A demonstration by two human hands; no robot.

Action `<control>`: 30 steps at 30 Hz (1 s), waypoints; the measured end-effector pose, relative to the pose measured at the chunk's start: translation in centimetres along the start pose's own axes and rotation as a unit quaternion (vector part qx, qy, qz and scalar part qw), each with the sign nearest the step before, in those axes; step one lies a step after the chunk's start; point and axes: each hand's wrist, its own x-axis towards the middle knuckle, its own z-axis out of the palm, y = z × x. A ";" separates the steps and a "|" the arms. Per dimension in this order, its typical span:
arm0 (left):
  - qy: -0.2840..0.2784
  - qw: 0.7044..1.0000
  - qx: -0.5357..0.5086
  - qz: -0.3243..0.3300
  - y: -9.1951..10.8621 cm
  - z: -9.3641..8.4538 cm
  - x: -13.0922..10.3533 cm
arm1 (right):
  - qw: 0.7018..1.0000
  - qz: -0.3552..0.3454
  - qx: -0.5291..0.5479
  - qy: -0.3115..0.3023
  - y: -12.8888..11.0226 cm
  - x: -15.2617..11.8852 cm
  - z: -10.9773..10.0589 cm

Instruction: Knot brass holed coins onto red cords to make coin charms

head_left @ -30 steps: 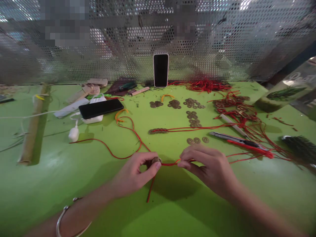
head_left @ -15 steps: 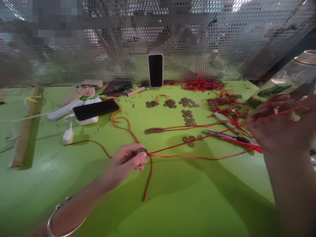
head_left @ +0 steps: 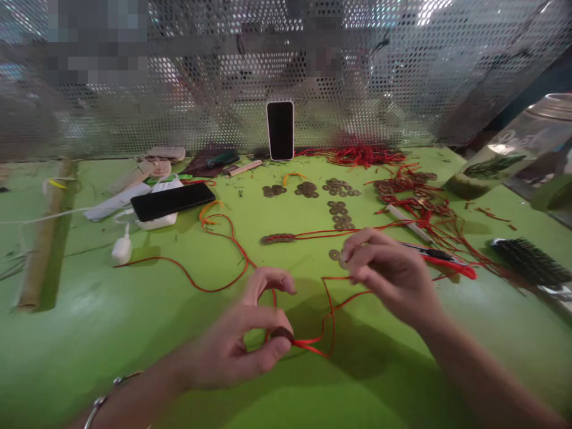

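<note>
My left hand [head_left: 254,333] pinches a small brown coin [head_left: 282,335] between thumb and a finger, low over the green table, with its index finger raised and curled. Red cord [head_left: 308,342] comes out of the coin and loops loosely to the right. My right hand [head_left: 386,274] has its thumb and fingertips together on a strand of that cord. Just beyond those fingertips lie a loose holed coin [head_left: 334,255] and another partly covered one. Behind the hands rests a row of coins laced with red cord [head_left: 277,238].
Small coin piles [head_left: 306,190] lie farther back. At right are a red-handled utility knife [head_left: 449,265], a black brush [head_left: 531,262], tangled corded coins [head_left: 411,190] and a glass jar [head_left: 500,143]. A phone [head_left: 280,131] stands upright; another phone [head_left: 174,201] lies left.
My right hand has come down and left from the far right, and the taut cord now hangs slack. My left hand has moved nearer and slightly right with the coin, raising its index finger.
</note>
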 end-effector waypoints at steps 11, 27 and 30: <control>0.019 1.000 0.013 0.009 0.3 1.3 0.6 | 0.992 -0.002 0.010 -0.125 -0.5 -2.1 4.5; 0.201 0.976 0.074 -0.029 -1.3 0.7 0.3 | 0.995 0.081 -0.047 0.032 0.9 -0.2 0.0; 0.215 0.966 0.145 0.017 -0.4 1.0 0.1 | 0.994 0.030 -0.100 -0.019 0.3 -0.3 1.0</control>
